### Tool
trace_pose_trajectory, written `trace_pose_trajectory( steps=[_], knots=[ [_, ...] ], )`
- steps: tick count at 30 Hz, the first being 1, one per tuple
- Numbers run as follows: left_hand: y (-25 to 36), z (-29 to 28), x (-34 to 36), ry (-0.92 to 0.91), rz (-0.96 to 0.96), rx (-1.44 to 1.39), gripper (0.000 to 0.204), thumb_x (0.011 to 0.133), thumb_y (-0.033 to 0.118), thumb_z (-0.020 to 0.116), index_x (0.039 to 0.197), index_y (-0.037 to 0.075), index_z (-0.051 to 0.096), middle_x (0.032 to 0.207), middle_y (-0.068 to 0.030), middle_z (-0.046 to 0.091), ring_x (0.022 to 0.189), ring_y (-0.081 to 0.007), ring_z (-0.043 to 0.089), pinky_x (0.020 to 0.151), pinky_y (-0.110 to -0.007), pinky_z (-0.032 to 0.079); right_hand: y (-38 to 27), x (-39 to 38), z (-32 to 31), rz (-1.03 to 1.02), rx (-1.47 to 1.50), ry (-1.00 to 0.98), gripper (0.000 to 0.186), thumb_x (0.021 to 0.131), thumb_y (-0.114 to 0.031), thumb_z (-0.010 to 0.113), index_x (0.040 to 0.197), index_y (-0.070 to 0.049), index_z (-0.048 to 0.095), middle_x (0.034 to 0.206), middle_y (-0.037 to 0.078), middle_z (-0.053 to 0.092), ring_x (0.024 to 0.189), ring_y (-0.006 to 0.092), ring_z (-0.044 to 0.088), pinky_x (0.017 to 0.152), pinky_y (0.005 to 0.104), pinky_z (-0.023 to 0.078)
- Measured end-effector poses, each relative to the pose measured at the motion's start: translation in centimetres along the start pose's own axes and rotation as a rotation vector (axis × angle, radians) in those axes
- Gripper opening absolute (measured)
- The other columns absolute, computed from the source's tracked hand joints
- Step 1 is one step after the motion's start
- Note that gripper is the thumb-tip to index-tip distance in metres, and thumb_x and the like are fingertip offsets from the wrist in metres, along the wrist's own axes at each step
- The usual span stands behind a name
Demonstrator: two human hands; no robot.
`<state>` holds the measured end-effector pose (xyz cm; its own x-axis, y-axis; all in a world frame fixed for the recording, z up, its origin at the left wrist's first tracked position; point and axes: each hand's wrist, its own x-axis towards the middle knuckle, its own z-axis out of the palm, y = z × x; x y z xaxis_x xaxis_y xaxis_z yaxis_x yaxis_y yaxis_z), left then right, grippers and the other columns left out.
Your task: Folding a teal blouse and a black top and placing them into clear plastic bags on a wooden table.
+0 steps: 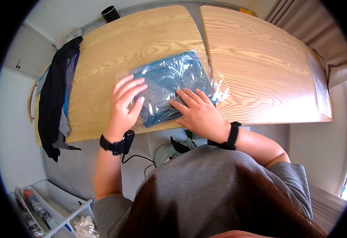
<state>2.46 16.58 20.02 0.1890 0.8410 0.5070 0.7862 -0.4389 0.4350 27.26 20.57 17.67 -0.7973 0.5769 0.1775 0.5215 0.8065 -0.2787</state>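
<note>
A clear plastic bag [169, 75] with folded blue fabric inside lies on the wooden table near its front edge. The plastic is shiny and wrinkled, and its loose edge spreads out past the fabric on the right. My right hand [199, 113] rests on the bag's lower middle, fingers spread. At the bag's left edge is my left hand [122, 104], its fingers stretched out and the fingertips at the plastic. Each wrist wears a black band, and a small black box sits on the left one.
Dark and grey clothes [56, 95] hang over the table's left end. A second wooden table [256, 59] adjoins on the right, with a clear plastic sheet [320, 87] at its far end. A black bin [110, 14] stands behind. White storage baskets [58, 206] are at the lower left.
</note>
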Motion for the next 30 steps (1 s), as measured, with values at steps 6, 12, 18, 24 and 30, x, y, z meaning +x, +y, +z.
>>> trace_pose_trajectory(
  steps=[6, 12, 18, 24, 30],
  knots=[
    [3.1, -0.1, -3.5, -0.317, -0.165, 0.244, 0.063, 0.066, 0.026, 0.076, 0.121, 0.008, 0.053, 0.126, -0.0101, 0.05, 0.115, -0.0305, 0.047, 0.095, -0.041, 0.039, 1.9, 0.6, 1.5, -0.025, -0.007, 0.103, 0.063, 0.078, -0.033, 0.065, 0.135, -0.017, 0.041, 0.14, 0.009, 0.038, 0.131, 0.0239, 0.033, 0.106, 0.0491, 0.026],
    [2.0, 2.0, -4.7, -0.278, -0.162, 0.237, 0.066, 0.069, 0.008, 0.07, 0.129, 0.006, 0.045, 0.132, -0.0115, 0.045, 0.118, -0.0316, 0.044, 0.099, -0.041, 0.037, 2.5, 0.4, 1.2, -0.053, 0.037, 0.108, 0.069, 0.077, -0.031, 0.068, 0.136, -0.015, 0.038, 0.139, 0.01, 0.039, 0.131, 0.0255, 0.034, 0.107, 0.0475, 0.026],
    [1.1, -1.8, -3.1, -0.25, -0.19, 0.023, 0.037, 0.084, 0.008, 0.056, 0.12, 0.0, 0.052, 0.11, -0.016, 0.06, 0.106, -0.0322, 0.055, 0.092, -0.038, 0.042, 3.5, -0.4, -2.8, -0.004, 0.216, 0.307, 0.078, 0.068, -0.025, 0.075, 0.134, -0.008, 0.038, 0.132, 0.012, 0.046, 0.128, 0.0288, 0.038, 0.106, 0.046, 0.028],
    [-0.3, -7.2, -2.0, -0.085, -0.514, -0.291, 0.035, 0.092, 0.024, 0.05, 0.112, -0.004, 0.057, 0.099, -0.0098, 0.063, 0.088, -0.0172, 0.057, 0.079, -0.028, 0.043, 6.6, 0.9, -5.2, 0.024, 0.797, 0.445, 0.091, 0.063, 0.0, 0.076, 0.14, -0.008, 0.029, 0.13, 0.013, 0.049, 0.121, 0.0249, 0.047, 0.103, 0.0376, 0.035],
    [-5.5, -5.2, -0.9, 0.237, -0.559, -0.636, 0.045, 0.092, 0.036, 0.05, 0.118, 0.0, 0.055, 0.105, -0.0034, 0.058, 0.09, -0.0123, 0.05, 0.081, -0.026, 0.036, 8.6, 5.7, -3.7, 0.121, 0.975, 0.331, 0.073, 0.07, -0.011, 0.077, 0.133, -0.004, 0.04, 0.113, 0.013, 0.06, 0.103, 0.0221, 0.056, 0.093, 0.0314, 0.042]
  ],
)
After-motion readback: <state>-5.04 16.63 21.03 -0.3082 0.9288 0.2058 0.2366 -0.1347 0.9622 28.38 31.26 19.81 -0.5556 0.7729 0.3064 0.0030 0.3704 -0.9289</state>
